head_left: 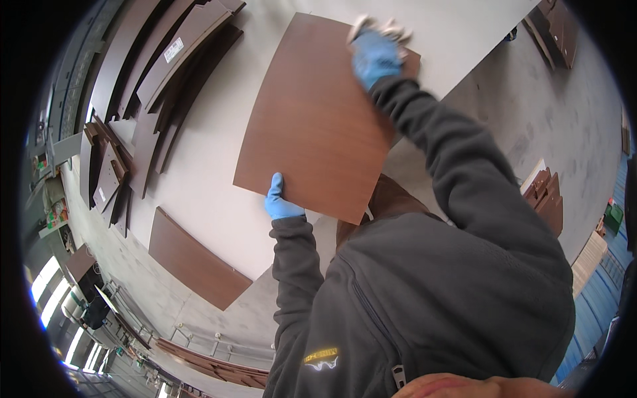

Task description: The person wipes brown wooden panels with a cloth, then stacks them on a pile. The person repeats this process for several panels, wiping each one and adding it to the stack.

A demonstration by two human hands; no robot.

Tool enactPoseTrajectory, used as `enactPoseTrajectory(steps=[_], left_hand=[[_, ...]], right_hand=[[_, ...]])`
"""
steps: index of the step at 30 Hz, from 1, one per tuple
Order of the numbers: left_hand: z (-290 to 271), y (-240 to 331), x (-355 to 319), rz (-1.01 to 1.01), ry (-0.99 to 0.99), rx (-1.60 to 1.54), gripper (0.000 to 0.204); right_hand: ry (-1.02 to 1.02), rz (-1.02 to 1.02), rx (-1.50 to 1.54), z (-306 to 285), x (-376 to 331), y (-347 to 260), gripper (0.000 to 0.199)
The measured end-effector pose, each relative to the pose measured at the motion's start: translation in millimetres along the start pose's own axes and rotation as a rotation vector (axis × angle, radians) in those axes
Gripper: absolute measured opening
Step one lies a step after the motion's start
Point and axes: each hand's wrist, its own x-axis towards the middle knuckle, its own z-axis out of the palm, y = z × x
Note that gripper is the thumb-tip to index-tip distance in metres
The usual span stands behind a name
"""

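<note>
- The white table (219,152) carries everything; its near edge runs past the person's body, and its left edge is crowded with stacked dark panels (166,60).
- The brown board (318,119) lies flat near the middle of the near edge, with one near corner hanging slightly over it. Its long axis runs from the near edge toward the far edge, tilted a little to the right.
- A second brown panel (196,255) leans below the table's near left corner.
- The right hand (375,56), in a blue glove, presses a pale cloth (381,28) on the board's far right corner. The hand is blurred, so I cannot tell how tightly its fingers close.
- The left hand (279,199), also gloved, pinches the board's near edge, thumb on top.
- Judged step: wiping the board's face while steadying it. Further strokes would call for firm downward pressure and a steady left hold.
</note>
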Motion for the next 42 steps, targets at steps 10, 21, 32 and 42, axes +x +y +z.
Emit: enactPoseTrajectory(steps=[10, 21, 32, 42], left_hand=[[-6.7, 5.3, 1.9, 0.090, 0.044, 0.087, 0.028], [-3.1, 2.1, 3.3, 0.029, 0.072, 0.027, 0.033], [5.1, -5.4, -2.9, 0.136, 0.105, 0.094, 0.026], [-7.7, -6.9, 4.4, 0.023, 0.060, 0.050, 0.030]], right_hand=[[-0.115, -0.535, 0.196, 34.0, 29.4, -76.2, 0.037], [0.080, -0.869, 0.409, 54.3, -20.5, -173.8, 0.038], [0.183, -0.311, 0.014, 18.2, 16.7, -25.1, 0.019], [-0.014, -0.569, 0.137, -4.9, -72.7, -22.5, 0.035]])
